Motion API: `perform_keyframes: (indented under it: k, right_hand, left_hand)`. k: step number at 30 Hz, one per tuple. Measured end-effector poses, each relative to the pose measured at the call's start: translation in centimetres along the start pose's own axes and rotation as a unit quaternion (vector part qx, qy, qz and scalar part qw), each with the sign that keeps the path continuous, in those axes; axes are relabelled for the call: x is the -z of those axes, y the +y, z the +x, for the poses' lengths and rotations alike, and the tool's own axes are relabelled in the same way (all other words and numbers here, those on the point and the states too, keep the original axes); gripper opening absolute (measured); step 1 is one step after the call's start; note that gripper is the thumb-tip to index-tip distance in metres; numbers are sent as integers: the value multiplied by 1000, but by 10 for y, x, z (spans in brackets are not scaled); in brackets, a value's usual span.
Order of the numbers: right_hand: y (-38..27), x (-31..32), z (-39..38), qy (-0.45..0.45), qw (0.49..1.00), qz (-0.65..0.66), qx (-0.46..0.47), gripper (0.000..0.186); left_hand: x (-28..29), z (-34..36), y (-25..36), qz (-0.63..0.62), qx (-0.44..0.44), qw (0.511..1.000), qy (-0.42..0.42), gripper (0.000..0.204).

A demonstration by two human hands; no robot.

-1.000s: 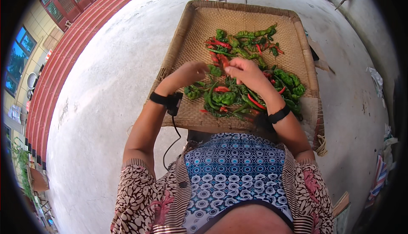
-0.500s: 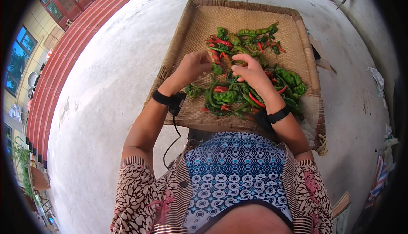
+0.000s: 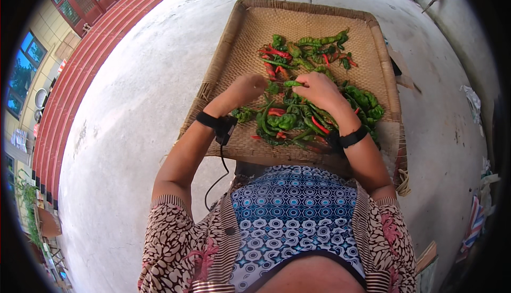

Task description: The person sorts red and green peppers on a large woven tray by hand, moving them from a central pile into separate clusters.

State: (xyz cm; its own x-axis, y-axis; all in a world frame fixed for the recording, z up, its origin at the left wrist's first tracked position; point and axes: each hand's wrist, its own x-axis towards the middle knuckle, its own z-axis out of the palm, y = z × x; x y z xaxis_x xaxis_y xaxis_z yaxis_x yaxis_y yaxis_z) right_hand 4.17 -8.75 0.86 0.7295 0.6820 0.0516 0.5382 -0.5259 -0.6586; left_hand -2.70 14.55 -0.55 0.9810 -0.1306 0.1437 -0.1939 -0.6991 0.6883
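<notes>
Hands: apart from each other over the woven tray [image 3: 247, 37], at nearly the same height in the view
Right hand [image 3: 321, 92]: thumb and fingers pinched on a green pepper [image 3: 291, 84]; the back of the hand faces up
Left hand [image 3: 245, 89]: fingers curled inward, beside a crumpled green pepper piece [image 3: 272, 87]; cannot tell whether they grip anything
Green pepper: between the hands, its long axis running roughly sideways; its free end points toward the left hand; the right hand is nearer, touching it
Pepper heap [image 3: 286, 121]: red and green, on the tray's near side; a farther cluster [image 3: 301, 53] lies beyond the hands
Hidden: the pepper's right end, behind the right fingers; the left fingertips, hard to make out; part of the heap, under the right forearm
</notes>
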Motion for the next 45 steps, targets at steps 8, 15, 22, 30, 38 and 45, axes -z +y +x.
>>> perform_keyframes:
  k: [8,15,22,30,38,45]
  right_hand:
    - [13,-5,13,191,974,122,27,44]
    - [15,-16,-3,59,967,245,19,29]
    - [9,-19,-10,45,978,194,63,22]
    - [11,-18,-15,35,987,144,60,21]
    - [10,-17,-19,35,967,250,27,27]
    - [5,-8,-20,1,909,416,-27,28]
  left_hand:
    - [-15,5,14,217,41,955,-196,49]
    - [-25,12,-5,255,7,943,-214,54]
    - [-16,13,-5,111,-5,945,-307,59]
    - [18,-8,28,23,93,972,-216,27]
    - [36,-11,26,15,49,996,-77,22]
    - [19,-15,21,-107,93,982,-125,23]
